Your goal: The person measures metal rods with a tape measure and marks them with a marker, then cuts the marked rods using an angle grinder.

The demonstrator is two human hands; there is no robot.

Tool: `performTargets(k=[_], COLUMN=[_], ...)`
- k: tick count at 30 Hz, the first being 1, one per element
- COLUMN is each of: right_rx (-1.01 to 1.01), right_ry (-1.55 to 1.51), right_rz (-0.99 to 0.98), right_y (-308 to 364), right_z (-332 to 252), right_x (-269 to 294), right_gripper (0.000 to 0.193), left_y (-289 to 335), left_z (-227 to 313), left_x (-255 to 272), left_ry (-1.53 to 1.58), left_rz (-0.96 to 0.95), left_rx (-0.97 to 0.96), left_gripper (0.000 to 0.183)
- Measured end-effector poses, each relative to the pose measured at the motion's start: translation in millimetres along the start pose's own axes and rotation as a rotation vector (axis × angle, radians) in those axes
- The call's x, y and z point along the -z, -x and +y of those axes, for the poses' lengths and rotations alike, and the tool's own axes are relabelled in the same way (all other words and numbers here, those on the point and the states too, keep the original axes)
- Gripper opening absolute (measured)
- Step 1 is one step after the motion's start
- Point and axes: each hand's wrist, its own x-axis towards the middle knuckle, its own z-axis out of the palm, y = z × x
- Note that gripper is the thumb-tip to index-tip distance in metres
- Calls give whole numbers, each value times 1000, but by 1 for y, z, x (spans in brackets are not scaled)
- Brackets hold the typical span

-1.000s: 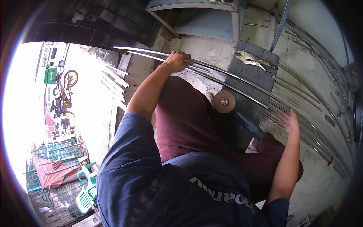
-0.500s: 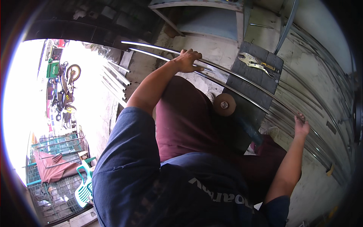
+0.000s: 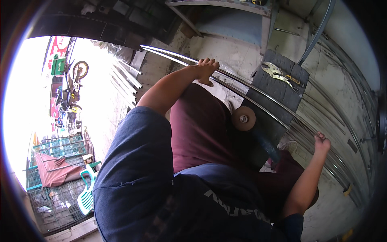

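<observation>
Two long shiny metal tubes (image 3: pixel 258 89) lie slantwise in front of me, their left ends close together. My left hand (image 3: pixel 206 72) is closed over both near their left part, fingers wrapped across the top. Towards the right, my right hand (image 3: pixel 322 142) has its fingers curled around the far tube; its grip is partly hidden. Below the tubes, between my legs, stands an angle grinder (image 3: pixel 264 145) with a brown disc (image 3: pixel 243 119) facing up. Locking pliers (image 3: pixel 276 73) rest on a dark padded bench (image 3: pixel 269 89) just beyond the tubes.
Several more metal tubes (image 3: pixel 336 161) lie on the floor at the right, with others (image 3: pixel 125 82) at the left. A metal-framed table (image 3: pixel 225 6) stands at the back. On the left are a green plastic chair (image 3: pixel 86 193), wire cages (image 3: pixel 60 209) and a motorcycle (image 3: pixel 72 88) outside.
The left ends of the two tubes have come together and moved slightly right in view. My left hand has shifted a little right and down with them. The whole view has also shifted slightly.
</observation>
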Motion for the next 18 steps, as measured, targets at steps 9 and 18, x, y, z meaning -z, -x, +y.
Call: performTargets(k=[9,18], right_rx=[2,-4], right_ry=[11,103], right_rz=[95,77], right_y=[38,45], right_z=[24,33], right_x=[-22,-16], right_gripper=[29,35], left_y=[-1,1], left_z=[-20,-25], left_x=[-22,-25], left_ry=[-3,-12], left_rz=[-30,0], left_rx=[120,147], left_gripper=[84,64])
